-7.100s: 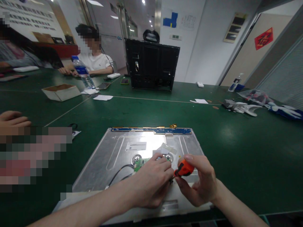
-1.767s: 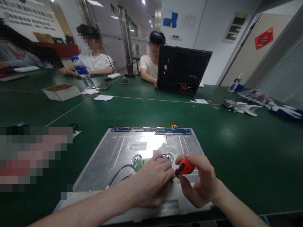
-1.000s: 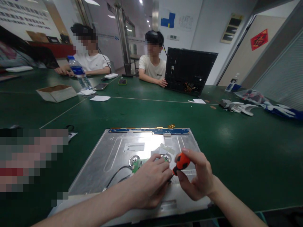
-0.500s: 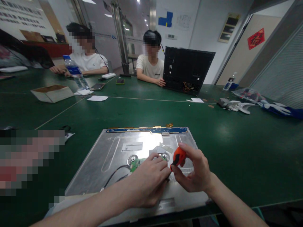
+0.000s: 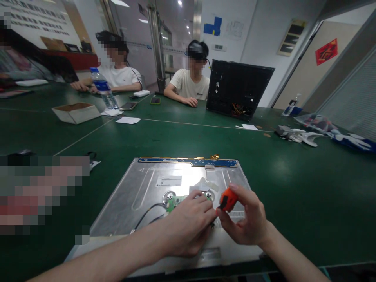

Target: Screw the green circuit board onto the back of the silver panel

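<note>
A silver metal display panel (image 5: 138, 192) lies back-up on the green table (image 5: 308, 188) in front of me. A small green circuit board (image 5: 172, 203) with black wires (image 5: 147, 211) sits on its back. My right hand (image 5: 248, 223) is closed around a short screwdriver with an orange handle (image 5: 228, 199), its tip pointing down at the panel near my left fingers. My left hand (image 5: 188, 225) rests on the panel with fingers curled, pressing beside the circuit board. What lies under those fingers is hidden.
Across the table two people sit; one has a hand by an upright black monitor casing (image 5: 239, 94). A water bottle (image 5: 101, 88), an open cardboard box (image 5: 75, 112), phones, paper scraps and white plastic parts (image 5: 299, 135) lie about. A blurred patch covers the left.
The person opposite has shifted the black casing from centre to the right. My hands have stayed on the panel, the screwdriver handle tilting slightly between my right fingers. The view swayed a little.
</note>
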`<action>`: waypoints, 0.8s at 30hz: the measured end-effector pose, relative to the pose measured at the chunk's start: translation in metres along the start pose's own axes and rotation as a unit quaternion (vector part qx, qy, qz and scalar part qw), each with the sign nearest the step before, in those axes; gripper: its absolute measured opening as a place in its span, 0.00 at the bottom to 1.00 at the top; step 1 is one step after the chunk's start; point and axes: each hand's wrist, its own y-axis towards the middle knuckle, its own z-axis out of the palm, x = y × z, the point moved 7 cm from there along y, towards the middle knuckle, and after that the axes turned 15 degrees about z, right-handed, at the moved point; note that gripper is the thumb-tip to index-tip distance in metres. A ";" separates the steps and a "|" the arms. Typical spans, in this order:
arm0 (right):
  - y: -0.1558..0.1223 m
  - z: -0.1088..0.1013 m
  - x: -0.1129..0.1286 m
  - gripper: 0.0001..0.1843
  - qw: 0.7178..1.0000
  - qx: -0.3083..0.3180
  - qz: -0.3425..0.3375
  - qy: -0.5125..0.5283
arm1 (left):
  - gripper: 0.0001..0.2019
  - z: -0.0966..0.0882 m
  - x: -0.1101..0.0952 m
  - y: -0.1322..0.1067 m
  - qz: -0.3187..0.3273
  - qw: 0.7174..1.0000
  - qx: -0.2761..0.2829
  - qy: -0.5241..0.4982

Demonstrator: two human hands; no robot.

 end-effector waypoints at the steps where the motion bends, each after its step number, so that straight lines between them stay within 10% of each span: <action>1: -0.001 0.000 0.000 0.35 1.000 -0.005 -0.003 0.000 | 0.07 0.000 0.000 0.000 0.002 1.000 0.000 -0.001; 24: 0.002 -0.001 0.005 0.38 1.000 0.015 -0.006 0.026 | 0.05 -0.001 0.000 0.000 -0.001 1.000 -0.002 -0.007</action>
